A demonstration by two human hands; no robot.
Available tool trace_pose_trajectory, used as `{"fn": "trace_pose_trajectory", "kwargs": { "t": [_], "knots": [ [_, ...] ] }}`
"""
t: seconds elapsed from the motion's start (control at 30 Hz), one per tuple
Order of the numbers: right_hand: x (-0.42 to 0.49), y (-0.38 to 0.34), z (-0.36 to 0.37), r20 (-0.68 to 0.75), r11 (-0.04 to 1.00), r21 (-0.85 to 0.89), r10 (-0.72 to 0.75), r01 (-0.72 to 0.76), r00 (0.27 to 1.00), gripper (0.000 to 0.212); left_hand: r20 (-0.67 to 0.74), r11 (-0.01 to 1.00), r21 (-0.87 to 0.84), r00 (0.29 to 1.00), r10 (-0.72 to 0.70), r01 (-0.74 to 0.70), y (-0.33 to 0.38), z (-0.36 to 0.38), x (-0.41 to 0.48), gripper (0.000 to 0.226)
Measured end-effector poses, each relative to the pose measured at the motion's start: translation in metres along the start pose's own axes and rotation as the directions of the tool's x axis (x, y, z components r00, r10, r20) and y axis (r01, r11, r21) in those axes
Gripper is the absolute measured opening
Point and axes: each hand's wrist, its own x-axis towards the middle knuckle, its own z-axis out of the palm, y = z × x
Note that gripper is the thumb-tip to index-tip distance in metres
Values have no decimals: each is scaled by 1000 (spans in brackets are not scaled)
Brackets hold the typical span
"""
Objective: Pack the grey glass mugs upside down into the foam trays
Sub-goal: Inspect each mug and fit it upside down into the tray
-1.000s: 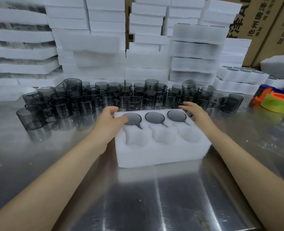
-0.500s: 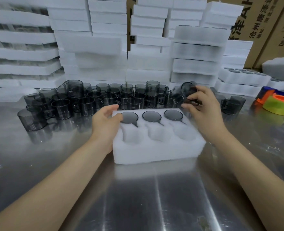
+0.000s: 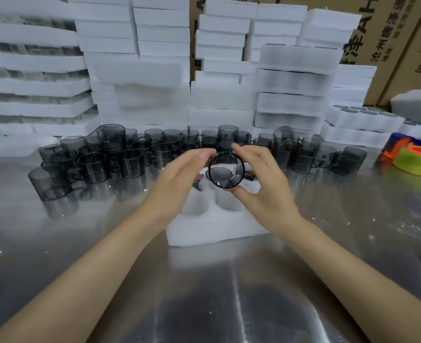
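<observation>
Over the foam tray (image 3: pixel 212 226) a grey mug (image 3: pixel 226 169) hangs between both hands. The right hand (image 3: pixel 261 184) curls round it; the left hand (image 3: pixel 179 179), fingers nearly straight, touches its rim.

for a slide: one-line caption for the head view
Right hand holds a grey glass mug over the foam tray, left hand beside it.

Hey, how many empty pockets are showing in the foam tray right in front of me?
2: one pocket by the left hand, one under the held mug. The right hand may hide more.
</observation>
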Motion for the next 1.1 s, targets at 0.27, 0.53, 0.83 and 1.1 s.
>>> {"fn": "trace_pose_trajectory", "kwargs": {
  "t": [0.27,0.53,0.83,1.1],
  "knots": [
    [-2,-1,1,-25,999,11,-36,36,999,58,3,997,14,997,-74,74,-1,1,0,33],
    [-4,-2,1,-35,999,28,-37,38,999,60,65,998,18,996,-68,67,0,1,-1,41],
    [-7,-6,4,9,995,76,-67,66,998,65,53,994,-27,993,-108,110,-9,-1,4,67],
    [-5,-10,2,-13,993,103,-55,56,998,61,58,994,21,993,-104,103,-8,-3,3,65]
  ]
}}
